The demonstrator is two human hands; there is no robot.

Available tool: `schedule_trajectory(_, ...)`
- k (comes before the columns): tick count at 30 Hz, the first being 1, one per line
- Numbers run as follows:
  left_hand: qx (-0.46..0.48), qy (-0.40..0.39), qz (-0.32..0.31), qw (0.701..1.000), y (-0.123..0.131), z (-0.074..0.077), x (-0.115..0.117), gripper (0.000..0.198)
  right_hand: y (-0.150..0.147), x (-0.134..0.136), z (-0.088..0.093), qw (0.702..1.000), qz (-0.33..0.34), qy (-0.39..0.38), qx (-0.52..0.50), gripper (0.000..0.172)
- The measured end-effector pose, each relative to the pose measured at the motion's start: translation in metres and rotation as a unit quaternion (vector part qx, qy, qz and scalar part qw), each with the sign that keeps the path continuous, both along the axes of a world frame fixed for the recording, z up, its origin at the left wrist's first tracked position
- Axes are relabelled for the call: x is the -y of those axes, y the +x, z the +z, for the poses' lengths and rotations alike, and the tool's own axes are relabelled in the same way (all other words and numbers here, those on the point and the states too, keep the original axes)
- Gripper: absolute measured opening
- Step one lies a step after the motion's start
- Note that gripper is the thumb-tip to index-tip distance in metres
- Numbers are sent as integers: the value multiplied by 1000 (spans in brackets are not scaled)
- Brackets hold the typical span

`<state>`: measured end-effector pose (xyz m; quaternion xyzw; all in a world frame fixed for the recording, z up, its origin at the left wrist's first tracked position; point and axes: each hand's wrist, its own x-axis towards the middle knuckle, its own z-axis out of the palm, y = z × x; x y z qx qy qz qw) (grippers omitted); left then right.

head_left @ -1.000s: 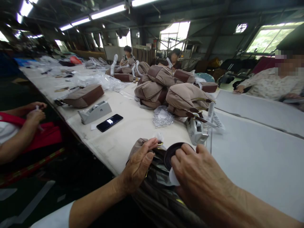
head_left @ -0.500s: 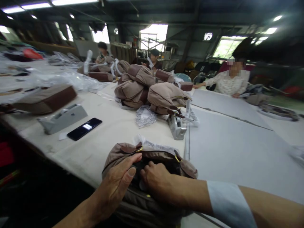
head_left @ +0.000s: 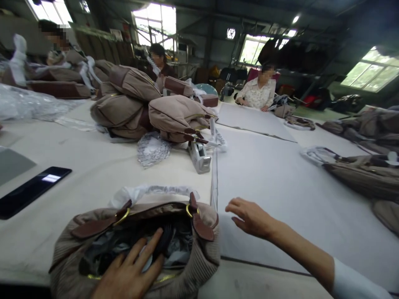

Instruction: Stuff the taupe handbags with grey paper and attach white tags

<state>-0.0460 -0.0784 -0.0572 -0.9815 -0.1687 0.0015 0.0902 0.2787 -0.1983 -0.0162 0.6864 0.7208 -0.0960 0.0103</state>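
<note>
Handbag (head_left: 204,249): body was of ribbed, matt cloth. Tabs (head_left: 93,227) were smooth and leather-like; rings (head_left: 123,216), glossy, gold-toned metal; zip (head_left: 170,277), metal-looking teeth. Handle (head_left: 165,190) was wrapped in thin, wrinkled white film or paper. Phone (head_left: 34,191) had a glossy, glass-like face. Tape dispenser (head_left: 200,160) looked of smooth grey plastic. Clear wrapping (head_left: 28,103) was crinkled, shiny plastic. Grey sheet (head_left: 274,191) was smooth and matt. Piled bags (head_left: 177,114) were matt cloth.

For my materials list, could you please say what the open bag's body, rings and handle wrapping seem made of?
Bag body: probably matte fabric, given its fine ribs and folds. Rings: likely polished metal, gold-toned and glinting. Handle wrapping: plastic or tissue, unclear which; whitish, crinkled.
</note>
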Motion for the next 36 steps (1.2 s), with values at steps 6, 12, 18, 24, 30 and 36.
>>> schedule_trajectory(6,74,60,1,995,3,-3,-61,55,6,35,-66,995,75,-71,-1,11)
schedule_trajectory(12,158,3,-22,987,-4,-2,-79,54,46,86,-64,993,52,-108,15,21)
schedule_trajectory(18,311,26,-26,950,5,25,-45,49,32,78,-66,988,116,-99,35,49)
schedule_trajectory(24,396,-123,-155,897,37,8,30,26,33,78,-74,988,105,-107,-41,18)
schedule_trajectory(30,387,-506,-24,770,109,-31,81,24,48,107,-90,983,20,13,-181,17)
schedule_trajectory(36,257,-726,196,607,159,-49,97,28,48,128,-106,938,-199,97,-265,14)
